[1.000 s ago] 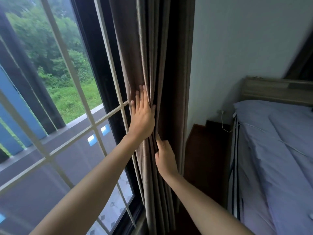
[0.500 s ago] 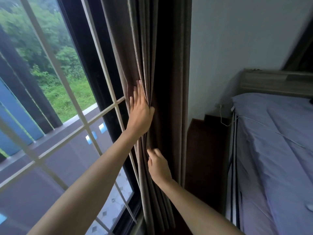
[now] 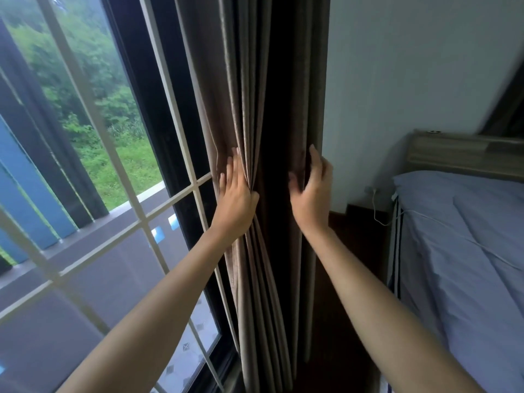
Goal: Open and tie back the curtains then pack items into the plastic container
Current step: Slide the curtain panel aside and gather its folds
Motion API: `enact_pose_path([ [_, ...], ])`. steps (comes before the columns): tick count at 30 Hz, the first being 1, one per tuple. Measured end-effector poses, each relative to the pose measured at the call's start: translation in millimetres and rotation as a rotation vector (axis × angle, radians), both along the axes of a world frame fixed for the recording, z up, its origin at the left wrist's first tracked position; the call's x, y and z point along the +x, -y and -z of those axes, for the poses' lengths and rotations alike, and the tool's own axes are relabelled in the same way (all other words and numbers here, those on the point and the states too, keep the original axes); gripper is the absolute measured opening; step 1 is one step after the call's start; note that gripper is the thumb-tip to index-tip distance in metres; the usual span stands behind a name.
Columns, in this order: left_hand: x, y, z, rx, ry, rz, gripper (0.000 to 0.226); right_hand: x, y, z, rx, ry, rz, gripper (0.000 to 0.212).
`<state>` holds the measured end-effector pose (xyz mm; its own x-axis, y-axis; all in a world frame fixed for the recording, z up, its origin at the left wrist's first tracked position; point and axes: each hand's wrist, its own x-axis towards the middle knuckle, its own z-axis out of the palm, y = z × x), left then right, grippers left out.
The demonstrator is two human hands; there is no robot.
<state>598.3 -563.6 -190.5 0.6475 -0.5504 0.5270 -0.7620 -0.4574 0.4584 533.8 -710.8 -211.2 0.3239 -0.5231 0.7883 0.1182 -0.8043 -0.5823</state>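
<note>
Two hands bracket the gathered curtain [image 3: 243,80] in the head view, set apart on either side of the bunch, which hangs in tight folds between the window [image 3: 119,228] and the wall corner, near the bed [image 3: 467,251]. The left hand [image 3: 236,194] lies flat with straight fingers on the window-side folds, seemingly to press the cloth together, while the right hand [image 3: 312,194] reaches round the wall-side edge with fingers partly bent; whether it pinches fabric I cannot tell. By my judgement the curtain is open but not yet tied, and neither tie-back nor plastic container is in sight.
</note>
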Motion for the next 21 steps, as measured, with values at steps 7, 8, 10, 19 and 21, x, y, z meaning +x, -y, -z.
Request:
enact_pose_path([
  [7, 2, -3, -2, 0.025, 0.004, 0.002, 0.076, 13, 17, 29, -0.021, -0.309, -0.131, 0.062],
  [8, 2, -3, -2, 0.029, 0.006, -0.001, 0.076, 11, 17, 39, -0.015, -0.342, -0.157, 0.062],
  [10, 2, -3, -1, 0.031, 0.010, -0.009, 0.076, 8, 13, 60, -0.023, -0.398, -0.212, 0.062],
  [19, -1, 5, -1, 0.022, 0.012, -0.051, 0.074, -10, -22, 115, -0.187, -0.547, -0.317, 0.079],
  [21, -2, 5, -1, 0.010, 0.003, -0.063, 0.074, -15, -28, 127, -0.235, -0.604, -0.309, 0.080],
])
